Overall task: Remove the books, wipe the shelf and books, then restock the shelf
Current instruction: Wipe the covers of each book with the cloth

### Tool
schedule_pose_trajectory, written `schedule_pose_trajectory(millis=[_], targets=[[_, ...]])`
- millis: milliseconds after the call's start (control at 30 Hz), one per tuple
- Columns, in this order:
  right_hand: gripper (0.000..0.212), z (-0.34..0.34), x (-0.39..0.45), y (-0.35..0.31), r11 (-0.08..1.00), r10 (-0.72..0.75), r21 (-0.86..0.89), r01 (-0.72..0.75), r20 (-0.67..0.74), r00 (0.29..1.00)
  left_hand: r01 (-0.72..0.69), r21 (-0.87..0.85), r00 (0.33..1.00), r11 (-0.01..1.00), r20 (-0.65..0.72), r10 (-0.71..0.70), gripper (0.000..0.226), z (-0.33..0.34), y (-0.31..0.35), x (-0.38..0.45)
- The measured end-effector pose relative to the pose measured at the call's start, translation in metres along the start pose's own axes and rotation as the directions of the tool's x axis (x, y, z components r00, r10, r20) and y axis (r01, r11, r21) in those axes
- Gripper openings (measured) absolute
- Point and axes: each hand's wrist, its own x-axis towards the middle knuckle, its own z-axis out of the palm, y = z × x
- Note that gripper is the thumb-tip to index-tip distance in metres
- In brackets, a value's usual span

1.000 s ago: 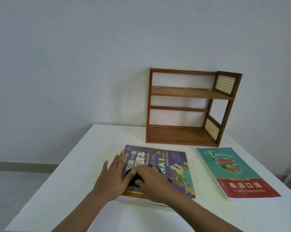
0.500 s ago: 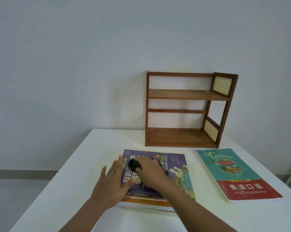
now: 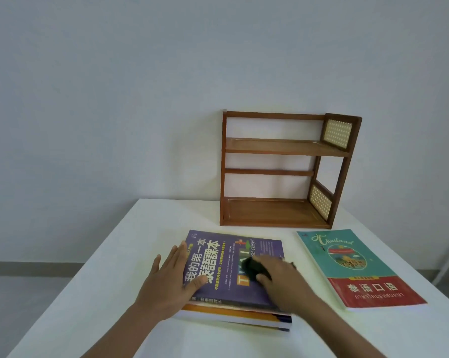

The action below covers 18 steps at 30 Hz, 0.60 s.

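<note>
A purple book (image 3: pixel 218 257) lies on top of a small stack with an orange-edged book (image 3: pixel 233 315) beneath it, in the middle of the white table (image 3: pixel 109 293). My left hand (image 3: pixel 171 277) presses flat on the purple cover's left edge. My right hand (image 3: pixel 285 277) is closed on a black cloth (image 3: pixel 254 267) resting on the cover's right half. A teal and red Thailand book (image 3: pixel 357 270) lies flat to the right. The wooden two-tier shelf (image 3: pixel 282 171) stands bare at the table's back, against the wall.
A grey floor shows past the table's left edge. A white table leg or pole (image 3: pixel 448 262) appears at the far right.
My right hand has slid the black cloth from the left part of the purple cover to its right half. My left hand stays pressed on the book's left edge.
</note>
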Motion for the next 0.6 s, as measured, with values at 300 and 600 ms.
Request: schedule_pose_trajectory(millis=[300, 600], targets=[[0.037, 0.029, 0.03, -0.051, 0.988, -0.144, 0.073, 0.138, 0.077, 0.987, -0.031, 0.02, 0.999, 0.999, 0.021, 0.031, 0.113, -0.002, 0.001, -0.001], [0.037, -0.019, 0.035, 0.044, 0.969, 0.247, 0.047, -0.243, -0.122, 0.961, -0.28, 0.292, 0.96, 0.914, 0.099, 0.262, 0.105, -0.024, 0.012, -0.003]])
